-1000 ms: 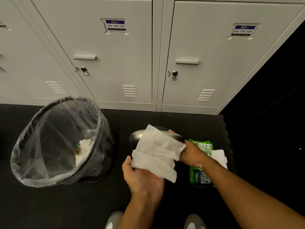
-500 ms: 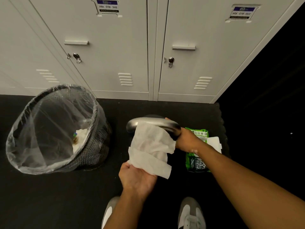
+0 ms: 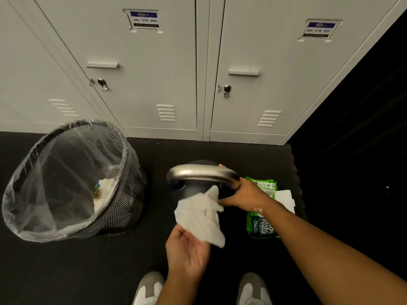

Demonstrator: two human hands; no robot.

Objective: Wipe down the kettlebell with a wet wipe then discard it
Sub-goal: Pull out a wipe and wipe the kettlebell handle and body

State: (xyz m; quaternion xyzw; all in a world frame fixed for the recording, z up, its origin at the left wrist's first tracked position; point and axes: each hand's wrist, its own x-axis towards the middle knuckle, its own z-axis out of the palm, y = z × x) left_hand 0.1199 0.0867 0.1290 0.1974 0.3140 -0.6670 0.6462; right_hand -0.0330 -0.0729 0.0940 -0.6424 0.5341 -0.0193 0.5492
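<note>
Since half a second ago the wet wipe (image 3: 201,219) has come off the kettlebell handle (image 3: 199,173): it was draped over the handle's middle, now it hangs crumpled below it, against the dark kettlebell (image 3: 193,189) body. The handle's silver top is fully bare.

Left hand (image 3: 187,253) is palm up and loosely curled, pinching the wipe's lower edge between thumb and fingers. Right hand (image 3: 243,195) is closed around the handle's right end, and its thumb and fingertips touch the wipe's upper corner; I can't tell whether they actually pinch it.

Kettlebell sits upright on the black rubber floor (image 3: 66,271), in front of the grey lockers (image 3: 154,73). Left of the kettlebell, near but apart: black mesh wastebasket (image 3: 130,208) with a clear plastic liner (image 3: 66,179), white crumpled waste visible at the bottom. Just right of the kettlebell, partly behind the right wrist: green wet wipe pack (image 3: 262,221), flap open, lying flat on the floor. Below the kettlebell, at the frame's bottom edge: two grey-and-white sneakers (image 3: 253,289).
</note>
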